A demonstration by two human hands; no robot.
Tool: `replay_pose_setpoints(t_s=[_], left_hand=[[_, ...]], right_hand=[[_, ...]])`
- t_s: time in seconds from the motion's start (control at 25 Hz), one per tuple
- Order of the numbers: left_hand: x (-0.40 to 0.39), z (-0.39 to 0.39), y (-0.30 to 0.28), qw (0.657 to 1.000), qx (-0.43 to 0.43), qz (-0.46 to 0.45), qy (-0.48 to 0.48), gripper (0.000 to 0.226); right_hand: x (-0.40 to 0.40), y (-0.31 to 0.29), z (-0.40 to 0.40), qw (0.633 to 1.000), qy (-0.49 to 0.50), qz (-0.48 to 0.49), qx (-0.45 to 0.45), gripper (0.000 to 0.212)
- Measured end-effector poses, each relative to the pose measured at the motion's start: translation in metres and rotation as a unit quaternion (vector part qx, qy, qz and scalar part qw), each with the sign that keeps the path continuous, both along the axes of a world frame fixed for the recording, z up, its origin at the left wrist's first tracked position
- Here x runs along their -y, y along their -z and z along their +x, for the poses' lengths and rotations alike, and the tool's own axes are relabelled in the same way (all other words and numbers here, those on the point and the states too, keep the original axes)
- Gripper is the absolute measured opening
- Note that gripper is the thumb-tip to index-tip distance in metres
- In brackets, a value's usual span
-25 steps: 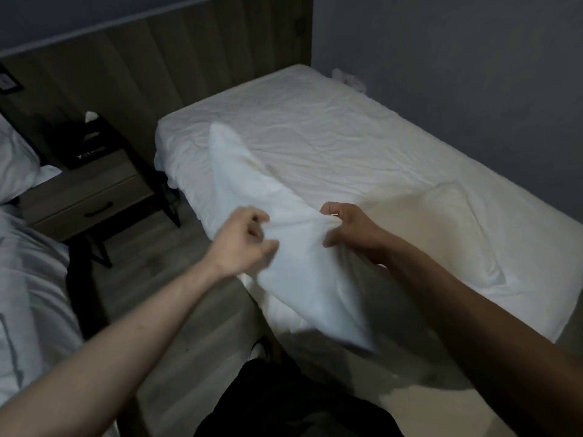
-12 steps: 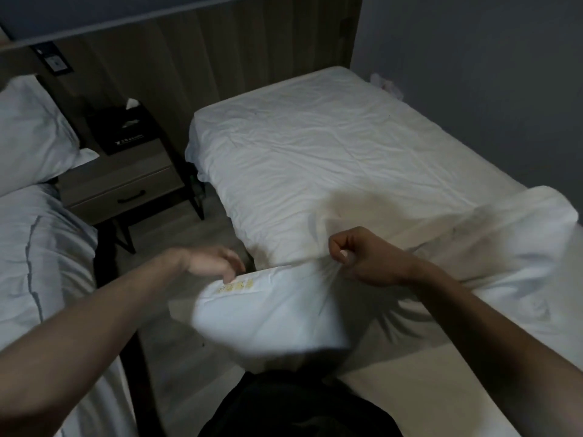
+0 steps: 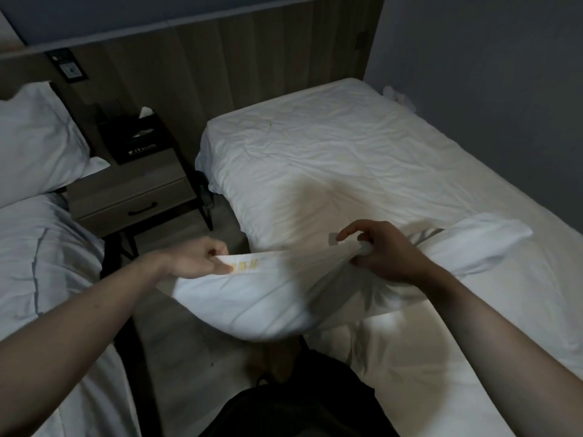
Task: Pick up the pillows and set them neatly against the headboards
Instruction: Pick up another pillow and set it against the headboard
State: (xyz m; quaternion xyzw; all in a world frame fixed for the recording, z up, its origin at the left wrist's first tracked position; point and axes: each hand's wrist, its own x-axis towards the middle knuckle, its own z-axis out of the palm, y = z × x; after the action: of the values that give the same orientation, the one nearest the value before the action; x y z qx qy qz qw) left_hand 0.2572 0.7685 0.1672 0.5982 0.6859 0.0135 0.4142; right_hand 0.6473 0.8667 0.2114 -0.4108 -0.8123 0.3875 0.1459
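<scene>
Left hand (image 3: 202, 258) pinches the pillow (image 3: 268, 304) at its top seam by the yellow tag, right hand (image 3: 386, 252) bunches the cloth farther along. The pillow hangs over the near edge of the right bed (image 3: 331, 152), headboard (image 3: 252, 64) end bare (left bed's pillow (image 3: 34, 137) already propped up). Half done, I'd judge.

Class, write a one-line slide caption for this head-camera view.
Both hands, left and right, grip a soft white rectangular pillow beside the bare white-sheeted bed.
</scene>
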Motion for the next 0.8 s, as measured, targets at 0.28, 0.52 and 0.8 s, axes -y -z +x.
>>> replay_pose_setpoints(t_s=[0.28, 0.52, 0.8], left_hand=[[-0.078, -0.053, -0.022, 0.971, -0.085, 0.178, -0.134, 0.027], [-0.12, -0.083, -0.035, 0.938, -0.048, 0.26, -0.225, 0.026], [-0.166, -0.155, -0.053, 0.917, -0.02, 0.298, -0.265, 0.032]], right_hand=[[-0.098, 0.001, -0.058, 0.998, 0.029, 0.046, 0.036, 0.022], [-0.185, -0.004, -0.106, 0.999, 0.036, 0.039, 0.008, 0.008], [-0.256, -0.004, -0.19, 0.998, 0.028, 0.048, -0.008, 0.009]])
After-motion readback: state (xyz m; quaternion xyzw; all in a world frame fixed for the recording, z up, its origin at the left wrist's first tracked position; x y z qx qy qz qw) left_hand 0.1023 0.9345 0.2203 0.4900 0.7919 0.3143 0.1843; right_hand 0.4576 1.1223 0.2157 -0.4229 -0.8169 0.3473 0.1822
